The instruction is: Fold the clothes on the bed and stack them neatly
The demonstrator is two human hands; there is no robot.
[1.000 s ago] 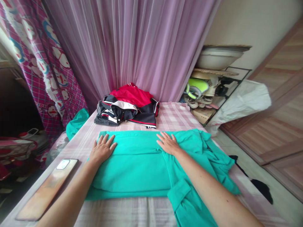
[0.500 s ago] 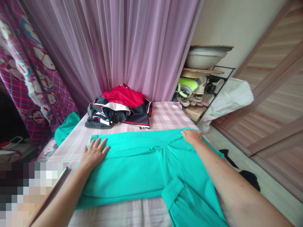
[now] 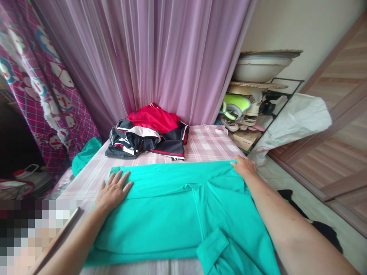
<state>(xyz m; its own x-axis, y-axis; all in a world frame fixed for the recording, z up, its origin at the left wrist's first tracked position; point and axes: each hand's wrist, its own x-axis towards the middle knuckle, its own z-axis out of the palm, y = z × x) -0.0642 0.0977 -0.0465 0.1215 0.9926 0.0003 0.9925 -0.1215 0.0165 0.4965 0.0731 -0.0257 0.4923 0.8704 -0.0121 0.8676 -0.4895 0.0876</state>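
The teal garment (image 3: 172,214) lies spread on the checked bed (image 3: 206,143), in front of the red and black clothes pile (image 3: 149,133). Since a second ago the right hand (image 3: 243,167) has slid from the garment's middle out to its far right corner, drawing the bunched cloth flat; its fingers curl on that edge. The left hand (image 3: 113,189) stays pressed flat, fingers spread, on the garment's left end, well apart from the right.

One green garment (image 3: 172,214), one red-and-black clothes pile (image 3: 149,135), two hands, one basin (image 3: 262,67).
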